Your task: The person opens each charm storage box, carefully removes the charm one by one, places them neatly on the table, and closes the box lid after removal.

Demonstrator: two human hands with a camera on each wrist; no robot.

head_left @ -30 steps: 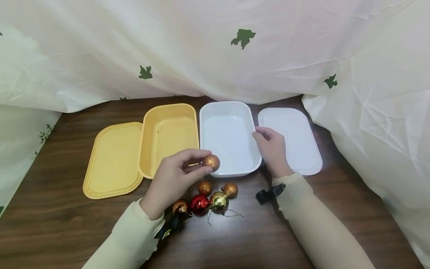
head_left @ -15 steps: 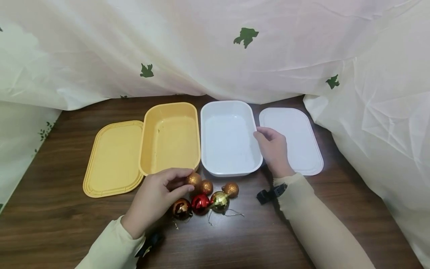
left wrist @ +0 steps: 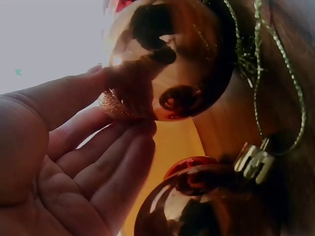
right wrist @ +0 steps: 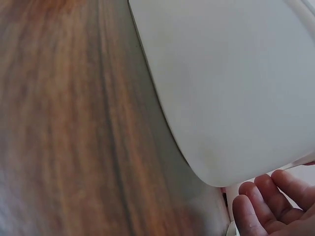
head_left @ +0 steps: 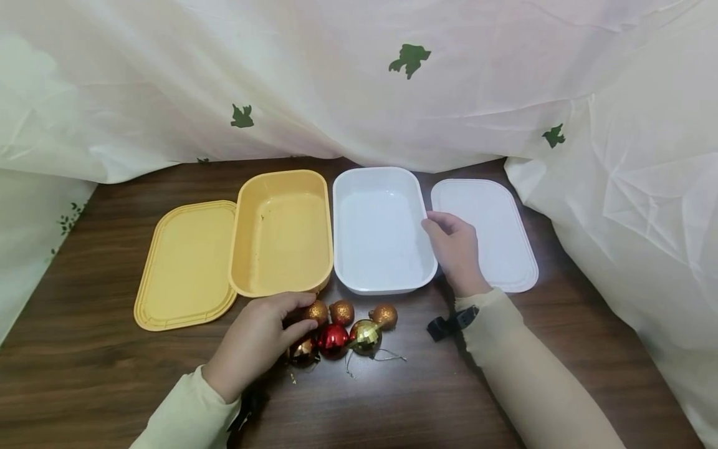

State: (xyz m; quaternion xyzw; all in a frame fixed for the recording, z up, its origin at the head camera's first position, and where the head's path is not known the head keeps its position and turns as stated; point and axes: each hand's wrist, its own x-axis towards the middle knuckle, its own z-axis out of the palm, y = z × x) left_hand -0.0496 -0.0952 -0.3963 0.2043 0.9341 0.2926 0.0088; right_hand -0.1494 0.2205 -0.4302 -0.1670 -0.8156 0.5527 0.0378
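Note:
My left hand (head_left: 255, 340) has its thumb and forefinger round a glittery orange bauble (head_left: 317, 312) at table level. In the left wrist view this glittery bauble (left wrist: 115, 107) is mostly hidden behind a shiny copper bauble (left wrist: 172, 59). Close by lie a second glittery orange bauble (head_left: 342, 312), a third glittery bauble (head_left: 384, 316), a red bauble (head_left: 333, 341) and a gold faceted bauble (head_left: 366, 337). My right hand (head_left: 455, 252) pinches the right rim of a white plastic box (head_left: 387, 243), whose inside holds nothing.
Left of the white box stands a yellow box (head_left: 288, 243), with a yellow lid (head_left: 187, 268) beside it. A white lid (head_left: 496, 231) lies at the right. Behind the dark wooden table (head_left: 392, 405) hangs a pale cloth (head_left: 314, 81).
My left hand has moved left and down with the glittery orange bauble, from before the white box to the left end of the bauble row. My right hand stays on the white box's rim.

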